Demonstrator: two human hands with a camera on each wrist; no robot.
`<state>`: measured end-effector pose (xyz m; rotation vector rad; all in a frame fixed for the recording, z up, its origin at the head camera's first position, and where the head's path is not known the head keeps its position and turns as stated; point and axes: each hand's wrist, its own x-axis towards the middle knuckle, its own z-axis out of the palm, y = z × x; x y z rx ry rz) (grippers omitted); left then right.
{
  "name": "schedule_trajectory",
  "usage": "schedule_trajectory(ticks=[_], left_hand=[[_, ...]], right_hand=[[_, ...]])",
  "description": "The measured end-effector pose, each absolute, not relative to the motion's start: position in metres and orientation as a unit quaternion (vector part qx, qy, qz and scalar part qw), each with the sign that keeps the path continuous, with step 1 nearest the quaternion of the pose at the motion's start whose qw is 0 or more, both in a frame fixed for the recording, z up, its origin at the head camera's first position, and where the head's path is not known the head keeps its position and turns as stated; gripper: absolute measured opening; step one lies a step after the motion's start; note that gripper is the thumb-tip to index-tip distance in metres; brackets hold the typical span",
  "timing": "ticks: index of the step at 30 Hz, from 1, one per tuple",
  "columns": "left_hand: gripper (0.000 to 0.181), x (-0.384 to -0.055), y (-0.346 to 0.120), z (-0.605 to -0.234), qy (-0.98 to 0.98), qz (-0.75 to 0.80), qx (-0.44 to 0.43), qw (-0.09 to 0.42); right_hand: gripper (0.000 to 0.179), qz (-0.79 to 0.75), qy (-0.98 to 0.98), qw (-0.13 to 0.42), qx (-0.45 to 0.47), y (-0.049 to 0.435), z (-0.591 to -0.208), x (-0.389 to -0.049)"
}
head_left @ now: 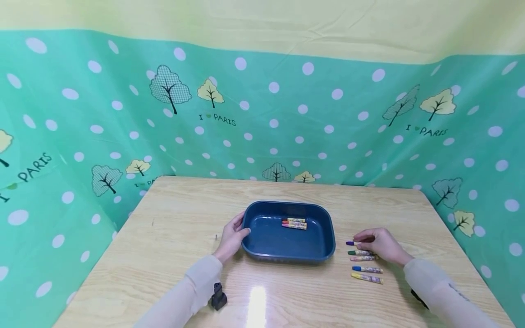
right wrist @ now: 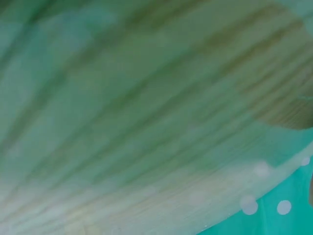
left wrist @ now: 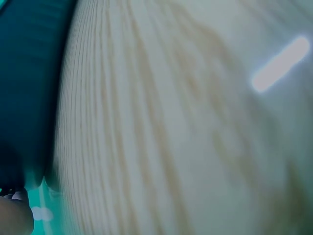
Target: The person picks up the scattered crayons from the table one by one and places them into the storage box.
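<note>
A dark blue rectangular basin (head_left: 287,256) stands near the middle of the table in the head view. My left hand (head_left: 230,239) grips its left rim, thumb over the edge and fingers along the outer wall. Inside the basin, a few crayons (head_left: 294,226) with red to pink tips lie side by side. To the right, my right hand (head_left: 383,246) pinches a purple crayon (head_left: 350,243) between thumb and fingers; most of its wrapper is hidden. Below that hand lie a green crayon (head_left: 357,253), a pink crayon (head_left: 362,258), a blue crayon (head_left: 367,269) and a yellow crayon (head_left: 367,278).
The light wooden table (head_left: 184,205) carries a bright reflection near its front. A green dotted curtain (head_left: 275,109) hangs behind and beside it. Only the basin's outer side (left wrist: 29,88) and tabletop fill most of the left wrist view; the right wrist view shows blurred table and curtain.
</note>
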<state>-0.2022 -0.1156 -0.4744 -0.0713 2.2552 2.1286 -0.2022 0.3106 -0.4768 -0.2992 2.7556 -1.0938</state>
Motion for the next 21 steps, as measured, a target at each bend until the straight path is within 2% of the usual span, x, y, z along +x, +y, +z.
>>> schedule_trajectory(ticks=[10,15,21], left_hand=[[0.059,-0.205,-0.118,-0.478,0.715,0.698,-0.026,0.028],[0.059,-0.204,-0.118,-0.478,0.723,0.69,-0.022,0.025],[0.059,-0.202,-0.116,-0.479,0.716,0.697,-0.016,0.02]], right_hand=[[0.026,-0.388,0.914,0.088,-0.086,0.305,-0.466,-0.205],[0.025,-0.378,0.921,0.056,-0.08,0.3,-0.449,-0.207],[0.035,-0.395,0.915,0.025,-0.08,0.29,-0.421,-0.209]])
